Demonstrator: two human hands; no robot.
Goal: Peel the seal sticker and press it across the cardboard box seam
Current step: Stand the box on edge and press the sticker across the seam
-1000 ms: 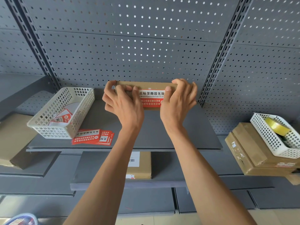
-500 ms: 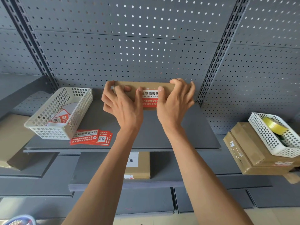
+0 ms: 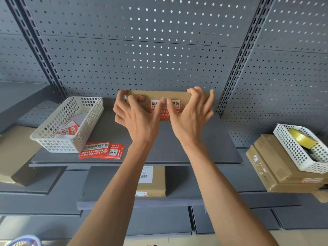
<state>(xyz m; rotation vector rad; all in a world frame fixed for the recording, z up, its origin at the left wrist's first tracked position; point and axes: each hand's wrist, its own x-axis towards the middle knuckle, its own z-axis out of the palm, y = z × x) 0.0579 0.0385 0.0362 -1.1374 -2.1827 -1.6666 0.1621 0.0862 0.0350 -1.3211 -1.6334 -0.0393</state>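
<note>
A flat cardboard box stands on its edge at the back of the grey shelf, against the pegboard. A red and white seal sticker lies on its front face. My left hand grips the box's left end, with its thumb on the sticker. My right hand grips the right end, and its thumb presses the sticker too. Both thumbs meet near the sticker's middle and hide part of it.
A white basket with peeled backing papers sits at the left, a stack of seal stickers in front of it. At the right, another white basket with yellow tape rests on stacked boxes. A labelled box lies on the lower shelf.
Both thumbs have slid inward along the sticker toward its middle and now nearly touch. The box has stayed in place against the pegboard.
</note>
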